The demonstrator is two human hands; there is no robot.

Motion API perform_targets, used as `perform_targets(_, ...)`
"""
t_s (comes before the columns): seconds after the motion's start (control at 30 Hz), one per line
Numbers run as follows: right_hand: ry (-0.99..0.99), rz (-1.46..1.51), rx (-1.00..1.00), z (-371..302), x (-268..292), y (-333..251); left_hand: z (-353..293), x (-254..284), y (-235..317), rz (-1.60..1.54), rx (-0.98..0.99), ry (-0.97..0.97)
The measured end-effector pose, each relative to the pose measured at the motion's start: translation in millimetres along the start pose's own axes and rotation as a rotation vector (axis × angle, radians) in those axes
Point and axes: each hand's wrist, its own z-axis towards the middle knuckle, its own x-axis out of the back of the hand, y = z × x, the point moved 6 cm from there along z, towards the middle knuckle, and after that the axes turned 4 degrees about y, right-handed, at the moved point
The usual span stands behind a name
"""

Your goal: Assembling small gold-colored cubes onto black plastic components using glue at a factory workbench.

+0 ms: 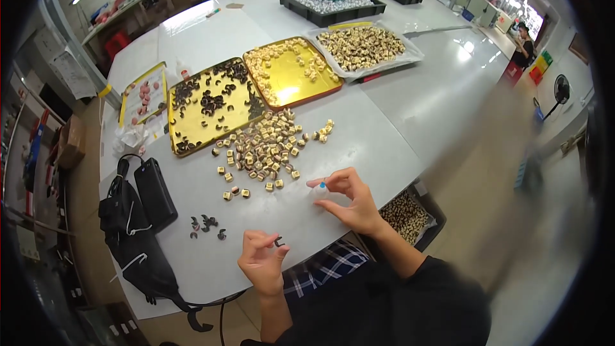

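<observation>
Back of the desk: across the desk, a black crate holds whitish pieces with a clear bag on top; nearer, a white-lined tray is heaped with brown-and-cream pieces.
Yellow trays: one yellow tray carries cream pieces along its edges; beside it, a larger tray carries dark curved ones; farther left, a small tray holds pink pieces.
Middle pile: a loose pile of small cream-and-brown blocks spreads between the trays and the hands.
Left side: a black box and a black bag with a cable crowd the edge; a few dark pieces lie between the bag and the left hand.
Beside the lap: a bin of similar small pieces stands below the desk edge.
Left hand: raised near the front edge, thumb and fingertips pinching a dark curved piece.
Right hand: farther forward, bent inward, thumb and fingers pinching a small bottle.
Dark curved piece: small, C-shaped, above the desk.
Small bottle: whitish, blue at the top, partly covered by fingers.
</observation>
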Motion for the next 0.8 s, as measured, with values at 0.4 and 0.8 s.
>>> perform_targets(0.4, -0.200, -0.264, 0.239, 31, 37, -13, 6, 0, -4, 0.026, -0.045, -0.023)
perform_targets(0.8, -0.215, -0.704, 0.428, 127, 60, 34, -4, -6, 9, 0.178, -0.089, -0.041)
